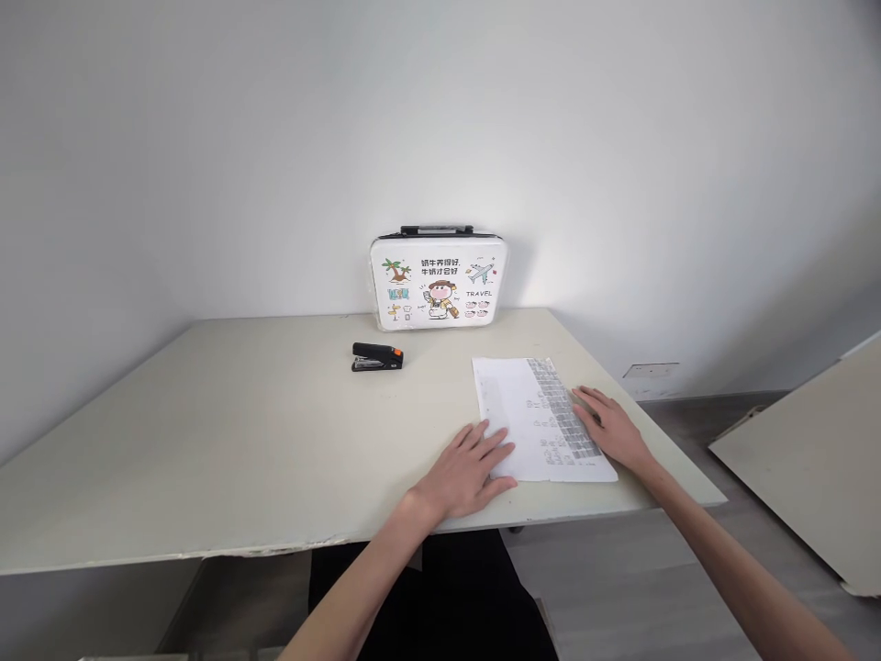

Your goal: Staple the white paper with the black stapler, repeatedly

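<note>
Sheets of printed paper (pixel 513 404) lie on the right part of the table, with a grey printed band along their right side. My left hand (pixel 468 470) rests with fingers spread on the lower left edge of the paper. At the opposite edge, my right hand (pixel 609 427) has its fingers stretched out and touches the paper's right side. Left of the paper and farther back sits a black stapler (pixel 377 357) with an orange patch, apart from both hands. How many sheets there are, I cannot tell.
Against the wall at the table's back stands a white case (pixel 440 280) with cartoon prints and a black handle. The pale table (pixel 240 441) has a chipped front edge. Another pale panel (pixel 819 459) stands to the right, past a floor gap.
</note>
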A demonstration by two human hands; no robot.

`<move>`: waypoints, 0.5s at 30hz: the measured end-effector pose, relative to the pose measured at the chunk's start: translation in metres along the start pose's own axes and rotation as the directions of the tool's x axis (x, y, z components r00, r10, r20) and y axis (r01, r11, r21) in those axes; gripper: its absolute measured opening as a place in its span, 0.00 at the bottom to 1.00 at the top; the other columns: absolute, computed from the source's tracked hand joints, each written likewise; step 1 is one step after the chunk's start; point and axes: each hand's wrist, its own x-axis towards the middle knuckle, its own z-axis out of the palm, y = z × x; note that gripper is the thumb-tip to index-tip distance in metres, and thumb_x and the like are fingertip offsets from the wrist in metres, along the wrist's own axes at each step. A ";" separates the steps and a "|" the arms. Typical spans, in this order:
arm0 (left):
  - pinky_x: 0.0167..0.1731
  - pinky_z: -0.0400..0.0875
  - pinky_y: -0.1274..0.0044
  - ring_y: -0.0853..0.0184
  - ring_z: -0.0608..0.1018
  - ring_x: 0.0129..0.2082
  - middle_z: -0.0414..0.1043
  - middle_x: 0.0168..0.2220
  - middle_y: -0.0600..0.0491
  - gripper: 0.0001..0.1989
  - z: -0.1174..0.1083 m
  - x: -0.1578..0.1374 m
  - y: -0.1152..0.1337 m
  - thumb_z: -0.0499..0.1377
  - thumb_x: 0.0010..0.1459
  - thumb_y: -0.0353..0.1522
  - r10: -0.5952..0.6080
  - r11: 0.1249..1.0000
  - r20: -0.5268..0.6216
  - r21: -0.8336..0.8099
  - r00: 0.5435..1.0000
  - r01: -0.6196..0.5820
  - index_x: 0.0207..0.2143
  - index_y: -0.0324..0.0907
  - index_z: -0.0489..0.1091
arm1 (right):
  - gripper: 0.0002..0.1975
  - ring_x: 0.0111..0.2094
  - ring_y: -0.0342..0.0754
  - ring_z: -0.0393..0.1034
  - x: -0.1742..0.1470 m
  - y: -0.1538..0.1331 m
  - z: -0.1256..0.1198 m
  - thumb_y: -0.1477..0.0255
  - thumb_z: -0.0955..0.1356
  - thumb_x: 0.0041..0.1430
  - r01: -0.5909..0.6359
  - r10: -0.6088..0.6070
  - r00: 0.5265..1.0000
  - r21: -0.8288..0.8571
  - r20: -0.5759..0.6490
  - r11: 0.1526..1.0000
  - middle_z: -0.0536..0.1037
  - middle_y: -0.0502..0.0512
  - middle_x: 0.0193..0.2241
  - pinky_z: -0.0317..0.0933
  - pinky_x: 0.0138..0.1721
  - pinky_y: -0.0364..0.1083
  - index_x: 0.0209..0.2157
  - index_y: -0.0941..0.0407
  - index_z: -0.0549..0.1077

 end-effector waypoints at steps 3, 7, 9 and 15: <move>0.73 0.49 0.59 0.56 0.51 0.75 0.55 0.74 0.55 0.30 -0.007 -0.024 0.003 0.47 0.73 0.52 -0.006 1.000 -0.036 0.016 0.999 0.006 0.72 0.53 0.58 | 0.28 0.69 0.62 0.59 -0.001 0.001 0.000 0.54 0.57 0.72 0.008 -0.008 1.000 0.028 -0.017 1.000 0.70 0.59 0.66 0.53 0.70 0.62 0.61 0.52 0.73; 0.72 0.54 0.58 0.55 0.55 0.74 0.56 0.73 0.56 0.29 -0.027 -0.085 0.007 0.52 0.73 0.48 -0.063 0.995 -0.101 0.067 0.993 0.070 0.72 0.56 0.56 | 0.25 0.66 0.62 0.64 -0.002 -0.001 -0.004 0.56 0.59 0.70 0.006 -0.003 0.999 0.085 -0.045 0.996 0.73 0.61 0.63 0.58 0.67 0.60 0.58 0.53 0.75; 0.71 0.56 0.58 0.56 0.58 0.73 0.57 0.72 0.57 0.31 -0.037 -0.124 0.006 0.53 0.74 0.45 -0.148 0.982 -0.148 0.099 0.978 0.164 0.74 0.57 0.50 | 0.23 0.61 0.61 0.70 0.000 -0.006 -0.005 0.57 0.60 0.70 0.005 0.002 0.999 0.122 -0.054 0.993 0.74 0.62 0.61 0.65 0.61 0.58 0.56 0.52 0.76; 0.64 0.67 0.57 0.52 0.67 0.68 0.67 0.67 0.54 0.26 -0.054 -0.200 -0.015 0.53 0.74 0.42 -0.364 0.892 -0.313 0.153 0.877 0.425 0.71 0.57 0.57 | 0.18 0.54 0.58 0.74 0.032 -0.060 0.026 0.63 0.61 0.68 0.071 -0.055 0.996 0.256 -0.071 0.964 0.78 0.63 0.53 0.66 0.59 0.57 0.49 0.53 0.79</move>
